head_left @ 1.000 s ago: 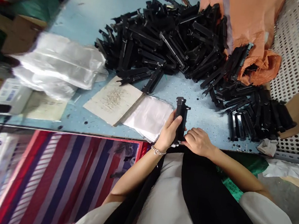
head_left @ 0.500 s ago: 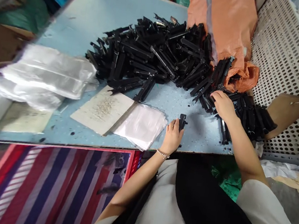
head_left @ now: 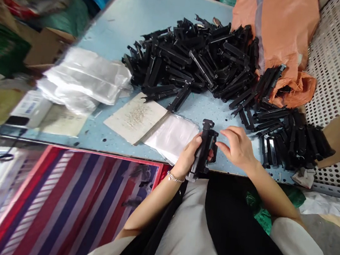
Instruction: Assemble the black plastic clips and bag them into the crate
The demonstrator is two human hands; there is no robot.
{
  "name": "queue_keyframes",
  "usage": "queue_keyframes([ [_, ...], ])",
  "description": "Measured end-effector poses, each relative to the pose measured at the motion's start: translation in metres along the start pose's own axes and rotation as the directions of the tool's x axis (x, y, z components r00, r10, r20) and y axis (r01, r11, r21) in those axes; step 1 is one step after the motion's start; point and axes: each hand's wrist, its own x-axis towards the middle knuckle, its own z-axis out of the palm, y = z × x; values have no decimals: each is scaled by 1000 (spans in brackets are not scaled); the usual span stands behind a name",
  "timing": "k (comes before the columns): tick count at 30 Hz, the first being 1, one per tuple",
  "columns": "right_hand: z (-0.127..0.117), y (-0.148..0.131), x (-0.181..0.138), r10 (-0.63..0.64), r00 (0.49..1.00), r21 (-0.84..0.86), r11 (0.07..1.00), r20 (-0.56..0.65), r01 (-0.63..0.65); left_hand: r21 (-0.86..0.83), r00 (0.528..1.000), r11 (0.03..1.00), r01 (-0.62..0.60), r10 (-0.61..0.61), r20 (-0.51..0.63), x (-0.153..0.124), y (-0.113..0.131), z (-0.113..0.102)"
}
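My left fingers (head_left: 197, 140) are curled tight around a long black plastic piece (head_left: 203, 150), thumb on the near side and the other fingertips wrapped over its far edge, so my left hand (head_left: 187, 157) has it firmly in its grasp. My right hand (head_left: 238, 147) is beside it with the fingers loosely spread and half bent; the tips come right up to the piece's right flank, near a small tab that sticks out there, but I cannot tell whether they touch it, and they grip nothing.

The piece sits at the near edge of the blue table (head_left: 159, 14), just above my lap, just right of the stack of clear plastic bags (head_left: 173, 136). Its long axis runs almost straight away from me, leaning a little to the right as it goes. The stepped, narrower end points up and away toward the big heap of black parts (head_left: 196, 60); the blunter end points back at my body, below my left palm.

I judge that I am holding one part steady and bringing the other hand in to work on its side, fitting or checking something there. The next move, as I see it, calls for the left hand to keep the piece from twisting while the right fingertips close on that flank with a light, exact pinch rather than force. More black parts (head_left: 287, 133) lie to my right, near the orange sack (head_left: 278, 29)
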Motion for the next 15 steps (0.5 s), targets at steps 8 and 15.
queue_keyframes([
  [8,11,13,16,-17,998,68,998,62,13,189,995,977,-100,93,44,-16,-1,2],
  [15,13,-4,15,250,907,535,742,338,-404,433,966,868,-241,259,18,-14,-2,-5],
])
